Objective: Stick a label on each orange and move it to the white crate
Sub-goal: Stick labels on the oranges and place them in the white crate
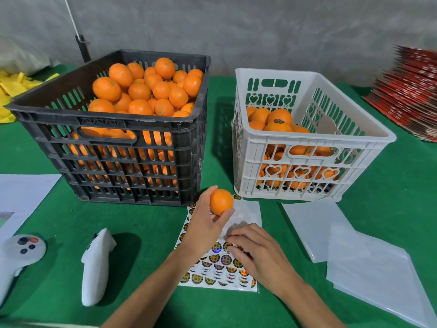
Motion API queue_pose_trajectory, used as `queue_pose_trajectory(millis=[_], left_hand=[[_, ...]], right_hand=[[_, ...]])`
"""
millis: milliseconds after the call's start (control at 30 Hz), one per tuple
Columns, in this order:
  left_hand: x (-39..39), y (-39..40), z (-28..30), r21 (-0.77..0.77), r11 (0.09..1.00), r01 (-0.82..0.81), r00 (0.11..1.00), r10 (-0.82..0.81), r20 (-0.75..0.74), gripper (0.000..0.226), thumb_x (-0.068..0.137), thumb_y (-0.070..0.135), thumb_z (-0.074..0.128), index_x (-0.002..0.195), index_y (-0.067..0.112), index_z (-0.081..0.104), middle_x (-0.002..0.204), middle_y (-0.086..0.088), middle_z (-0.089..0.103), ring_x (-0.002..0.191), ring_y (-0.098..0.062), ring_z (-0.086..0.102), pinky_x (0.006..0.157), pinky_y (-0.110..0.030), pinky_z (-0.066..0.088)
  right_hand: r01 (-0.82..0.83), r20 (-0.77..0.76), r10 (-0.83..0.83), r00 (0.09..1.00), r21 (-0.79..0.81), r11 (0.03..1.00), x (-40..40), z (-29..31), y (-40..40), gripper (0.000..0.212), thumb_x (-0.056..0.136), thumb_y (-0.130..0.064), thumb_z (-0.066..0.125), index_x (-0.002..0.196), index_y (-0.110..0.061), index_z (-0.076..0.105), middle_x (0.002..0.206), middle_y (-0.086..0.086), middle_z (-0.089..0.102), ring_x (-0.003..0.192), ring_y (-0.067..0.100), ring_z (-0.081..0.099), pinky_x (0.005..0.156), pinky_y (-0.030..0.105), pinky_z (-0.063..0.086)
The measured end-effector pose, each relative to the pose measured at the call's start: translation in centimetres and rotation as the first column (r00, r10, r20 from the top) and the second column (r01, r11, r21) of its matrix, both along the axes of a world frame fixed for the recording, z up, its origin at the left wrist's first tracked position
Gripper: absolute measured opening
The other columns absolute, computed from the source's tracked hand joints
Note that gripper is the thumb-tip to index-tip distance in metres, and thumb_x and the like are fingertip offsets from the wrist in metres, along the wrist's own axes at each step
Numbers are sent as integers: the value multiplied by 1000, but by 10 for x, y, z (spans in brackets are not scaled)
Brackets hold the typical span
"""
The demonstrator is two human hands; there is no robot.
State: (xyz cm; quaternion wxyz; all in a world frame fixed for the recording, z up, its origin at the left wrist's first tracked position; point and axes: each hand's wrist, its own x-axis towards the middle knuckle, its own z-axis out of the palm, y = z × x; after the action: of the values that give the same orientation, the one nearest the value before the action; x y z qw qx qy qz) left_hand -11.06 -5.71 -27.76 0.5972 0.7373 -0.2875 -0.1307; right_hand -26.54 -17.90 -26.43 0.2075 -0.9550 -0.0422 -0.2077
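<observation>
Above the label sheet (220, 263), orange (221, 201) in left-hand (203, 223) fingertips, right hand (255, 254) seemingly picking

The scene is evenly and fairly brightly lit, with soft light from above. The black crate (113, 129) throws a shadow onto the green table cover (59, 214) at its right, toward the white crate (305, 138). A white controller (97, 266) at lower left casts a dark shadow to its right. Glare washes out the upper part of the sticker sheet (220, 263) at lower centre, and its holographic labels glint. Wide-angle distortion bends crate edges and stretches the frame corners. The fingertips of the right hand (257, 254) look slightly blurred; the grey wall at top is soft.
</observation>
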Motion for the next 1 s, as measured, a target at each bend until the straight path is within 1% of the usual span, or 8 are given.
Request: queue_pose_trajectory(millis=[133,267,333,400,533,733,933,1000], left_hand=[[2,-2,-2,9,1000,-3,1000,3,-4,63,91,46,75,139,56,35,142,14,45,118,3,59,91,-14,53],[2,-2,-4,7,1000,-3,1000,4,-22,65,90,48,75,141,54,35,143,13,45,116,4,60,88,-9,51],[2,-1,-4,3,1000,-1,1000,1,-19,63,90,49,75,138,59,35,143,15,45,115,6,60,88,-9,51],[2,-1,-4,-4,1000,3,1000,-4,-20,62,90,49,75,136,63,35,142,16,46,116,3,61,90,-12,52],[2,-2,-5,-3,1000,-6,1000,6,-17,65,90,49,75,142,52,36,142,15,47,116,-1,63,99,-26,56],[2,-1,-4,-4,1000,-4,1000,4,-7,66,85,60,73,140,57,36,141,16,47,116,3,61,93,-19,54],[2,-1,-4,-14,1000,2,1000,-2,-7,62,88,54,75,131,70,34,139,20,46,115,5,61,94,-20,54],[2,0,-5,-22,1000,3,1000,-3,-4,61,87,55,75,130,71,34,139,23,46,115,5,61,94,-21,55]], right_hand=[[-10,-14,11,1000,89,996,-2,3,0,22,102,-26,65,120,-15,72,120,-11,63,112,8,57,95,29,49],[126,-145,-105,984,145,981,-17,2,-5,49,96,-59,61,134,-29,66,140,-26,49,132,1,44,111,30,40],[131,-183,-96,978,191,973,-20,0,-8,54,93,-66,58,135,-32,65,143,-30,44,135,1,40,114,30,38],[131,-189,-91,978,211,969,-18,0,-9,53,92,-66,59,133,-32,66,141,-30,46,134,2,40,113,30,38],[132,-168,-95,981,228,965,-12,0,-11,42,92,-56,67,125,-30,72,130,-26,52,124,6,46,106,34,42],[155,-199,-74,977,427,891,-10,-2,-15,35,86,-53,75,116,-36,74,126,-19,58,127,14,49,110,35,39],[164,-169,-98,981,446,880,-10,0,-12,21,90,-39,75,110,-32,78,121,-18,61,122,15,52,107,36,41],[164,-165,-106,981,399,902,-11,2,-11,27,88,-46,76,112,-31,77,122,-20,60,121,13,52,107,35,42]])
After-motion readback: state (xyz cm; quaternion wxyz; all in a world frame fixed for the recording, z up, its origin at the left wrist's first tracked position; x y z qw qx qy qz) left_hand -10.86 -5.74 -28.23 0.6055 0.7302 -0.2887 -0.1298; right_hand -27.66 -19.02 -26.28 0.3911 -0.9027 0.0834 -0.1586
